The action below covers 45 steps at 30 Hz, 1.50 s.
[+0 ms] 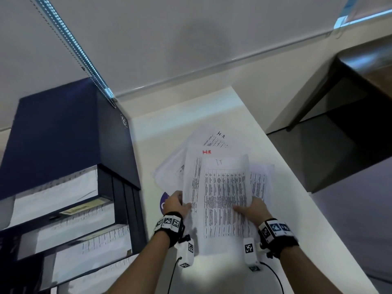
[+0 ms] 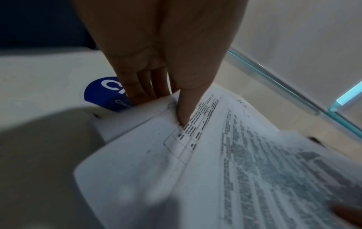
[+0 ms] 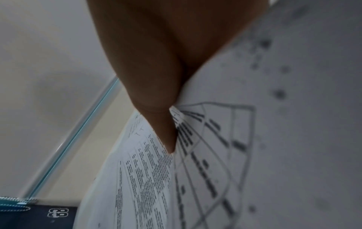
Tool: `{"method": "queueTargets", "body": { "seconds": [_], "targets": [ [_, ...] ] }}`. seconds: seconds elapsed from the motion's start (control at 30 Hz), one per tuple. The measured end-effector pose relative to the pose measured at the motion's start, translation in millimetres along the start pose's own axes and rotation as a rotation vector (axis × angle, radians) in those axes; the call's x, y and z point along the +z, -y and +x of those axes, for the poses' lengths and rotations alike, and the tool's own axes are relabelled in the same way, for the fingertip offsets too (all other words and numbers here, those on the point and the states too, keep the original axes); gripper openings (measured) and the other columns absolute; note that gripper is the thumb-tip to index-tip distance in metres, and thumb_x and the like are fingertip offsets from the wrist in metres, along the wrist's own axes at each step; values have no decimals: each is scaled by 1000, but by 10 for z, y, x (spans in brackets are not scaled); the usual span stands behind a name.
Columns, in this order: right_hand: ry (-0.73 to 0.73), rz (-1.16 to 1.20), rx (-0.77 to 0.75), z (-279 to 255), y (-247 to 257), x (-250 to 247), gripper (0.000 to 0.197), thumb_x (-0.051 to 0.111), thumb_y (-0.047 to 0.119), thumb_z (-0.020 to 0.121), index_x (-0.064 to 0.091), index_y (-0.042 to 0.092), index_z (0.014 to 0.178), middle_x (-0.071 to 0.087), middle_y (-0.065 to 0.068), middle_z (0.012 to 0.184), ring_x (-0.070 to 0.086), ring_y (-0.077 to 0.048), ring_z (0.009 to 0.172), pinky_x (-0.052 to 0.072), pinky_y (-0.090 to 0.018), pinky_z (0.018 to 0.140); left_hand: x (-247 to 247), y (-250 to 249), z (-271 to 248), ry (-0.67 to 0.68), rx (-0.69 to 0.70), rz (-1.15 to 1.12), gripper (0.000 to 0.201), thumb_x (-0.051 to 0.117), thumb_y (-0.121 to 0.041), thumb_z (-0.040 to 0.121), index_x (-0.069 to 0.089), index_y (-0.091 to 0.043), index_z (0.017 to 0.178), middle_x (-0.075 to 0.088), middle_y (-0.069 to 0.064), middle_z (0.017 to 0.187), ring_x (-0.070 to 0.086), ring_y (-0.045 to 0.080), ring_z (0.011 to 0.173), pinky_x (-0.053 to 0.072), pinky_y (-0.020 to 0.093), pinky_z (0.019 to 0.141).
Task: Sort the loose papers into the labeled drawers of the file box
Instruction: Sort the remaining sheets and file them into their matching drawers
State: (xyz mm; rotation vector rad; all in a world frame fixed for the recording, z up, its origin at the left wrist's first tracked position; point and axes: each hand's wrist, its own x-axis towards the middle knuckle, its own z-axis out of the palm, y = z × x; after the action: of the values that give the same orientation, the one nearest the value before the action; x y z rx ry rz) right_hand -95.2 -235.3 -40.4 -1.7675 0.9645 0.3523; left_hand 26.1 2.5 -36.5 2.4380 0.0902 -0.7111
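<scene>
Loose printed papers lie fanned on the white table (image 1: 244, 115). The top sheet (image 1: 224, 187) is marked "IT"; under it are a sheet with a red "HR" (image 1: 192, 166) and one with a black "HR" (image 1: 216, 139). My left hand (image 1: 184, 205) pinches the left edge of the papers, thumb (image 2: 183, 114) on top and fingers underneath. My right hand (image 1: 244, 209) grips the "IT" sheet (image 3: 149, 178) at its right side, thumb (image 3: 166, 136) on the print. The dark blue file box (image 1: 63, 134) stands at the left, with three drawers (image 1: 80, 225) pulled out, papers in them.
A round blue sticker (image 1: 164, 201) on the table shows beside my left hand. The table's right edge (image 1: 297, 187) drops to a dark floor. A dark wooden table (image 1: 360, 81) stands at the far right. A blind's bead cord (image 1: 74, 45) hangs above the file box.
</scene>
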Motion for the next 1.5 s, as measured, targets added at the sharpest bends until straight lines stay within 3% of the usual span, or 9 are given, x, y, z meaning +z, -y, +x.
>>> {"method": "queueTargets", "body": {
  "seconds": [0.2, 0.33, 0.6, 0.8, 0.97, 1.13, 1.27, 1.4, 1.5],
  "targets": [
    [-261, -141, -65, -99, 6, -87, 34, 81, 26, 77, 66, 5, 99, 71, -12, 96, 67, -26, 86, 56, -34, 79, -153, 183, -155, 84, -13, -43, 47, 91, -13, 60, 62, -19, 96, 70, 0, 84, 64, 14, 76, 48, 12, 60],
    [-356, -153, -317, -314, 284, -235, 29, 72, 33, 86, 68, 5, 94, 69, -8, 80, 65, -26, 75, 49, -26, 68, -238, 186, -296, 26, 16, -46, 74, 86, -28, 68, 51, -22, 133, 62, 3, 124, 58, 21, 115, 49, 32, 99],
    [131, 66, -662, -1230, 1415, -333, 18, 70, 23, 86, 72, 8, 95, 76, -8, 89, 74, -20, 84, 61, -37, 74, -1050, -204, -905, 95, 191, -636, 107, 50, -91, 63, 19, -41, 151, 38, 1, 154, 42, 20, 138, 36, 34, 110],
    [338, 103, -678, -1701, 1685, 132, 54, 69, 38, 89, 51, 26, 139, 62, 6, 134, 58, -15, 125, 45, -47, 106, -1782, 208, -1537, -102, 367, -737, 69, 74, -37, 86, 38, -29, 145, 59, -5, 138, 58, 12, 124, 47, 46, 106],
    [531, 59, -721, -2182, 1609, 603, 91, 72, 31, 87, 9, 65, 144, 18, 18, 161, 23, -12, 147, 20, -46, 120, -2161, 924, -2021, -118, 429, -730, 90, 74, -18, 86, 17, -45, 151, 49, -5, 148, 56, 12, 128, 44, 38, 107],
    [721, -246, -654, -2539, 1372, 1135, 79, 69, 16, 91, 25, 40, 152, 20, 23, 156, 50, 16, 106, 42, -1, 79, -2304, 1801, -2375, -6, 371, -465, 47, 65, -15, 94, 56, -33, 136, 52, -9, 145, 47, 4, 133, 29, 30, 117],
    [1010, -381, -436, -2640, 1014, 1543, 55, 67, 7, 90, 53, 25, 140, 39, 11, 149, 62, 4, 65, 44, -8, 50, -2204, 2344, -2726, 165, 160, -382, 33, 64, -16, 95, 65, -27, 126, 64, -5, 128, 54, -1, 112, 35, 35, 114],
    [1083, -456, -281, -2541, 571, 1899, 54, 78, 27, 82, 58, 44, 130, 52, -18, 142, 31, -19, 45, 35, -29, 50, -2050, 2809, -2893, 274, 43, -371, 31, 66, -19, 93, 65, -28, 123, 75, 0, 106, 69, 15, 104, 54, 35, 96],
    [1005, -502, -273, -2507, 485, 2066, 57, 77, 27, 82, 56, 40, 134, 68, -20, 88, 26, -18, 40, 31, -32, 51, -1963, 3061, -2864, 198, -29, -429, 31, 68, -15, 91, 65, -28, 119, 69, -4, 68, 67, 15, 69, 57, 29, 65]
  ]
}}
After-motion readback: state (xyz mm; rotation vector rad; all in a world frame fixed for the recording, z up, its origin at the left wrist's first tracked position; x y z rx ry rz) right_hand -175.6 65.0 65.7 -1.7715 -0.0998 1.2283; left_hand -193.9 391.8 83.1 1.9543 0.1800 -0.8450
